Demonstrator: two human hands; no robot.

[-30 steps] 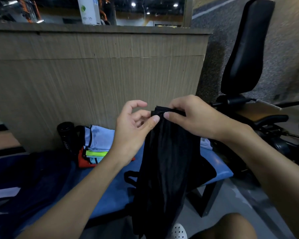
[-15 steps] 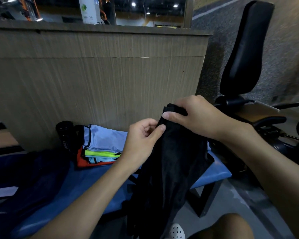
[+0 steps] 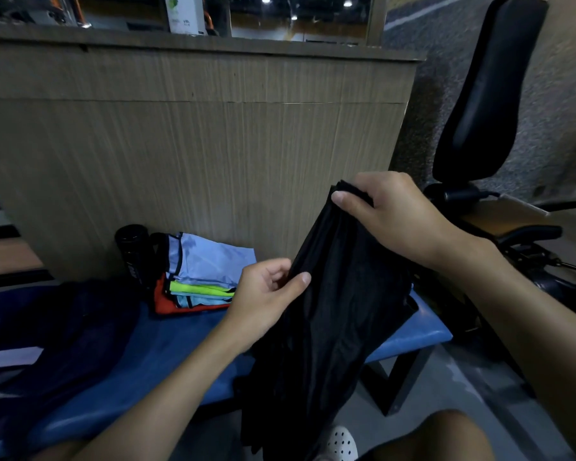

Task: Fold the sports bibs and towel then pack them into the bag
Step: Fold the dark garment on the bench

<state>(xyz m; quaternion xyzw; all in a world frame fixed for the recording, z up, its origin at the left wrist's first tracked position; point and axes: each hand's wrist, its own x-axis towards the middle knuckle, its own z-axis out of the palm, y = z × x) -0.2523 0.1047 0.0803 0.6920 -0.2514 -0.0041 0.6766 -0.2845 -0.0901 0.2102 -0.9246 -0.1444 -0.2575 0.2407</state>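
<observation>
A black cloth (image 3: 330, 321) hangs bunched in front of the blue bench (image 3: 180, 341). My right hand (image 3: 396, 211) pinches its top corner, held high. My left hand (image 3: 266, 294) grips the cloth's left edge lower down, thumb on the front. A stack of folded bibs (image 3: 203, 277), light blue on top with yellow-green and red beneath, lies on the bench against the wooden wall. A dark navy bag (image 3: 57, 337) lies at the bench's left end.
A black bottle (image 3: 135, 254) stands left of the bib stack by the wooden partition (image 3: 197, 144). A black padded gym machine (image 3: 479, 94) stands at the right. My knee and a white shoe (image 3: 341, 442) show below, over grey floor.
My left hand has slid down the cloth's edge, away from my right hand, which stayed at the top corner. The cloth now stretches at a slant between the two hands.
</observation>
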